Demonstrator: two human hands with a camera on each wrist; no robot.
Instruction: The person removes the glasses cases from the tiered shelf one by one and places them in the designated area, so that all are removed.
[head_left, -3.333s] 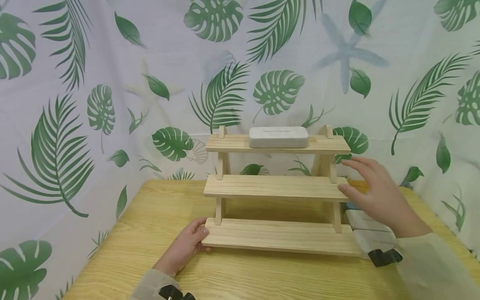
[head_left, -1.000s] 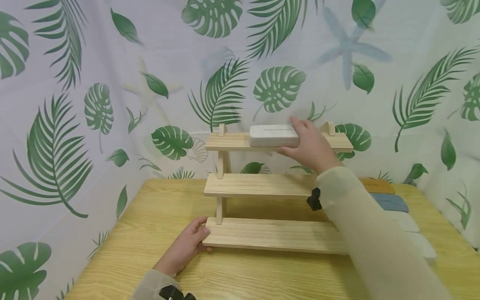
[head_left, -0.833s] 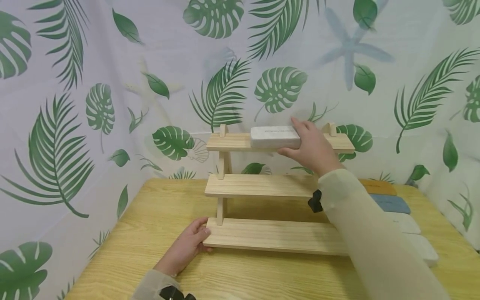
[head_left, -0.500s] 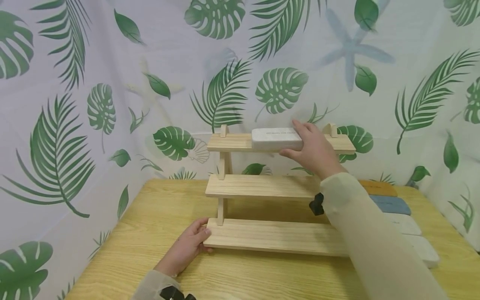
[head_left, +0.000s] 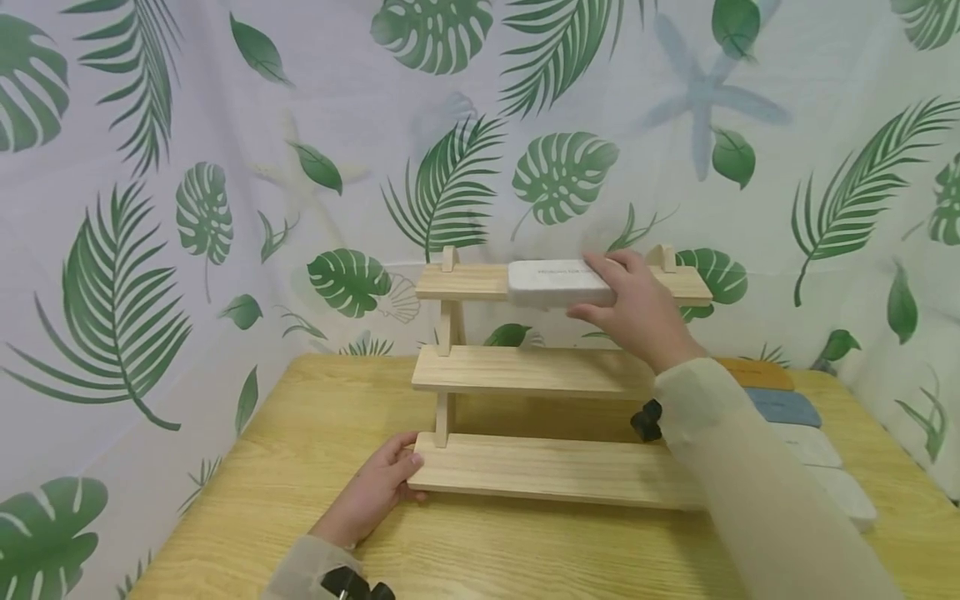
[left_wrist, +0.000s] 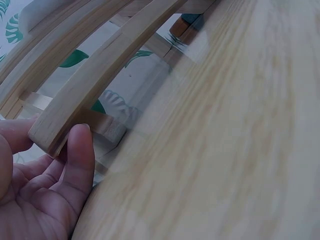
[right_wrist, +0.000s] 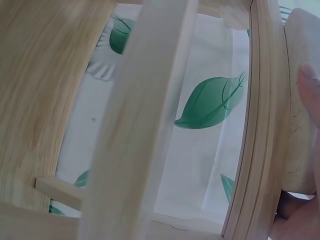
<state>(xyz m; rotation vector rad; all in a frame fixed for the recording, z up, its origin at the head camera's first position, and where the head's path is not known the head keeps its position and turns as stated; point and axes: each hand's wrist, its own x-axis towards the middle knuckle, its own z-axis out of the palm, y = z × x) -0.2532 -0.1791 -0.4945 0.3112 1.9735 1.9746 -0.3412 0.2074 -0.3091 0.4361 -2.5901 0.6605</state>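
A three-tier wooden display rack (head_left: 525, 367) stands on the table. My left hand (head_left: 378, 487) grips the left end of its bottom board; in the left wrist view the thumb and fingers (left_wrist: 81, 150) pinch the board end. On the top tier, my right hand (head_left: 637, 304) holds the right end of a white oblong glasses case (head_left: 555, 286) with small lettering, thumb in front and fingers behind. The case overlaps the front edge of the top board. In the right wrist view the thumb (right_wrist: 310, 92) lies against the case (right_wrist: 300, 140).
To the right of the rack, an orange case (head_left: 761, 374), a blue case (head_left: 783, 407) and two white cases (head_left: 843, 496) lie in a row on the wooden table (head_left: 300, 433), partly behind my right sleeve. A leaf-print cloth (head_left: 300, 83) hangs behind and at both sides.
My right hand has gone from beside the rack to the case on the top tier and taken hold of it. The case has shifted slightly forward and right. The left hand stays put.
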